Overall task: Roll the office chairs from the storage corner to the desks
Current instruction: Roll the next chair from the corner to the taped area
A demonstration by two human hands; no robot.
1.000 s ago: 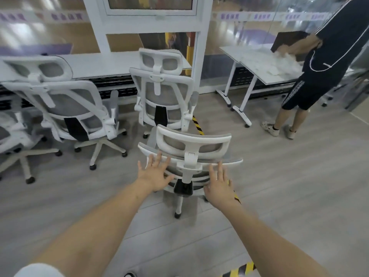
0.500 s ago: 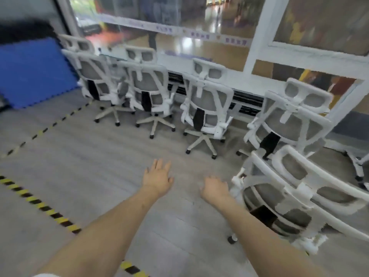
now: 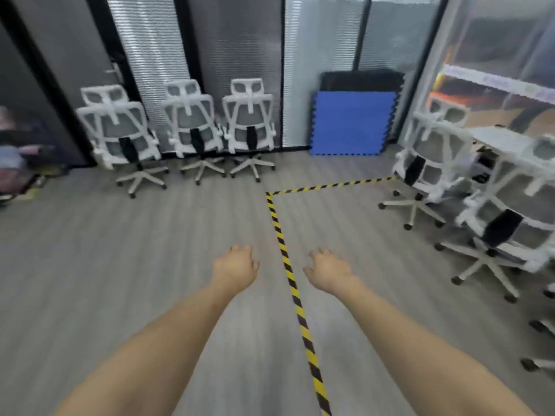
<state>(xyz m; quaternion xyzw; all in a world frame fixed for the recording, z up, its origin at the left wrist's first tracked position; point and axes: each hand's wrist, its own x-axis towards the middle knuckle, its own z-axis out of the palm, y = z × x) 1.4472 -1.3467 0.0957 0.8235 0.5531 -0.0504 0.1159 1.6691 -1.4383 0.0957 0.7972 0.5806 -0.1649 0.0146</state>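
Observation:
Three white mesh office chairs stand in a row against the far glass wall: the left chair [image 3: 120, 136], the middle chair [image 3: 192, 130] and the right chair [image 3: 250, 127]. More white chairs stand along the right side, one [image 3: 426, 163] by a white desk [image 3: 510, 145] and another [image 3: 504, 235] nearer me. My left hand [image 3: 235, 267] and my right hand [image 3: 329, 268] are stretched out over bare floor, fingers loosely apart, holding nothing. Both are well short of any chair.
Yellow-black floor tape [image 3: 288, 265] runs away between my hands and turns right at a corner. Blue foam mats [image 3: 351, 124] lean on the far wall with black mats [image 3: 360, 81] behind. Bags or clutter [image 3: 15, 163] lie at the far left.
My view has swung left from the chair at the desks to the far corner. My hands left that chair's back and now hang empty over the floor.

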